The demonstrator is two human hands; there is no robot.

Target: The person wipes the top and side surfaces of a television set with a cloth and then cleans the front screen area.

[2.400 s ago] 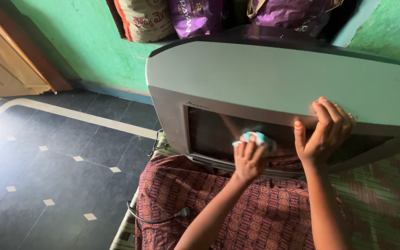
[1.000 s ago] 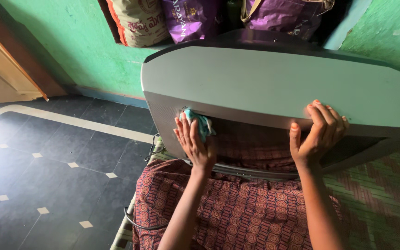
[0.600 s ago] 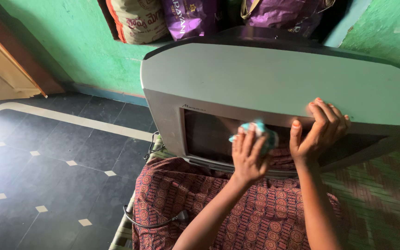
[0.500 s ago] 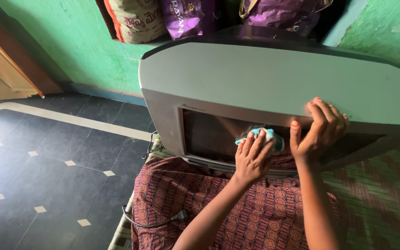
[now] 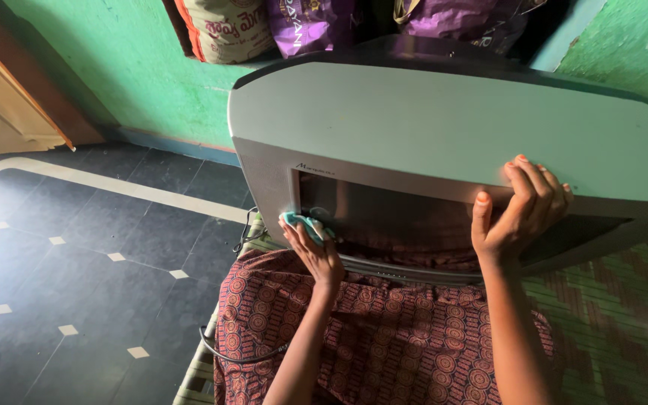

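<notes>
My left hand (image 5: 315, 251) is pressed flat against a small teal cloth (image 5: 298, 222), fingers together and laid over it, holding it to the lower left corner of the television (image 5: 429, 127) screen, right where the dark glass meets the grey frame. I see the cloth only as a bunched bit poking out above my fingertips. My right hand (image 5: 519, 214) is curled over the top front edge of the television, toward its right side, fingers on the silver top and thumb down on the front, gripping the set. The television stands on a surface covered by a reddish patterned cloth (image 5: 399, 345), with a green woven mat (image 5: 624, 307) showing to the right. A black cable (image 5: 234, 356) loops out at the left edge of that cover. To the left lies a dark tiled floor (image 5: 91, 247) with small pale diamonds. Behind the set, a green wall (image 5: 121, 67) has a recess holding sacks (image 5: 316, 22), one tan and others purple.
</notes>
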